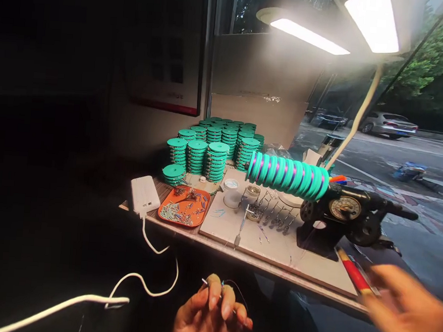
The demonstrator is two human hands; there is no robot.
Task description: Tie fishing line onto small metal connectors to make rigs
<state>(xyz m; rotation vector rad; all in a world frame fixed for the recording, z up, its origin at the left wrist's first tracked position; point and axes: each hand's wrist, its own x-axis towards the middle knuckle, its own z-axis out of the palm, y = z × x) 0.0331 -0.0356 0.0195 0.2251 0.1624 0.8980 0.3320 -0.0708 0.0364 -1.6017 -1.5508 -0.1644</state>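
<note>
Nearest to me, my left hand (211, 314) sits low in front of the table, its grip pinched together on a small metal pin (206, 283) with a fine dark thread (240, 291) looping off it between thumb and fingertips. My right hand (410, 313) is off to the side over the table's near edge, blurred, fingers spread and holding nothing, just beside a red and yellow pencil (352, 272).

A white cable (143, 281) trails from the white power bank (144, 194) on the table's (186, 230) left corner. Beside it an orange tray (183, 207) holds a scatter of small pins, and a pale work board (277, 243) carries a row of hooks, little cups and a loose tool.

Further back a black winding machine (345, 215) bears a spindle of teal spools (287, 174) wound in purple. Behind that stand stacks of teal spools (211, 147) under two bright lamps (310, 35).

I judge the thread is the weak point: it is thin and slack, so a careless pull could slip it from my pinch or snag it. My right hand, sweeping so close to the edge, could knock the pencil off.
</note>
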